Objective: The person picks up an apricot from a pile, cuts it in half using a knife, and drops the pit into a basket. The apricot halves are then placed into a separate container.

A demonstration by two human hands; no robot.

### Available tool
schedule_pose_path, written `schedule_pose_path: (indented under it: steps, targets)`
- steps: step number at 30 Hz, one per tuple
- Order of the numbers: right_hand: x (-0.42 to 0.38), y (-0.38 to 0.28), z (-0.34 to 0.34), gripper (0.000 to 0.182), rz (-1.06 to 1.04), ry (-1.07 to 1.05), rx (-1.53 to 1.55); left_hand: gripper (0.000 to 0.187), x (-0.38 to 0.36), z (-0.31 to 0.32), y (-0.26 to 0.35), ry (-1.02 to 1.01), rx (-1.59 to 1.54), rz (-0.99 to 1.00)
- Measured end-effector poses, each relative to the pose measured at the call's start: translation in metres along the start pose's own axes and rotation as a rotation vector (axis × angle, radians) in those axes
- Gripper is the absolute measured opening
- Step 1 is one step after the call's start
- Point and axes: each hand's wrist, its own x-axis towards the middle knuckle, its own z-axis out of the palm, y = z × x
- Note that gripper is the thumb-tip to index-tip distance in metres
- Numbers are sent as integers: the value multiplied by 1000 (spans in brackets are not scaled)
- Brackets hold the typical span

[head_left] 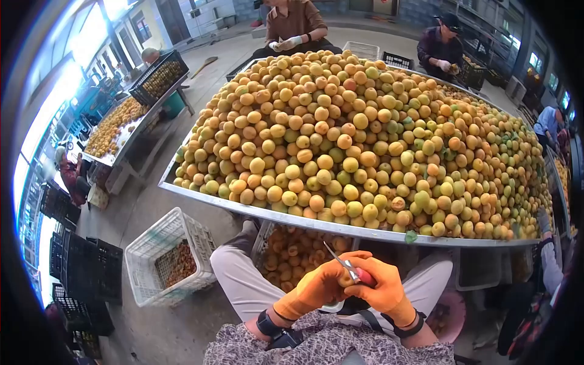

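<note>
Both my hands wear orange gloves and meet above my lap. My left hand (313, 288) is closed around an apricot (345, 279), which shows only in part between the gloves. In my right hand (388, 288) is a small knife (365, 277) with a red handle, its metal blade pointing up and left across the apricot. Just beyond my hands, a crate of apricot pieces (286, 258) stands between my knees, partly under the table. Above it rises a metal-edged table (267, 212) heaped with whole yellow-orange apricots (316, 140).
A white plastic crate (135, 267) with reddish-brown bits inside stands left of my knee. Near my right leg is a pink basin (456, 313). Black crates (85, 261) are stacked far left. Two people (296, 27) (441, 45) sit across the heap.
</note>
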Motion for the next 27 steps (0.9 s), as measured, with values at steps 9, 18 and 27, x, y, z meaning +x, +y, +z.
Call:
schedule_pose_path:
  steps: [9,18,27]
  targets:
    - [-17,17,21,44,38,109,110,56,-4,32,-5,283,576,320]
    - [-23,14,47,40,154,289,572,45,1,26,-10,388,1001,642]
    - [-18,15,31,55,249,105,1209,35,7,12,-18,449,290,447]
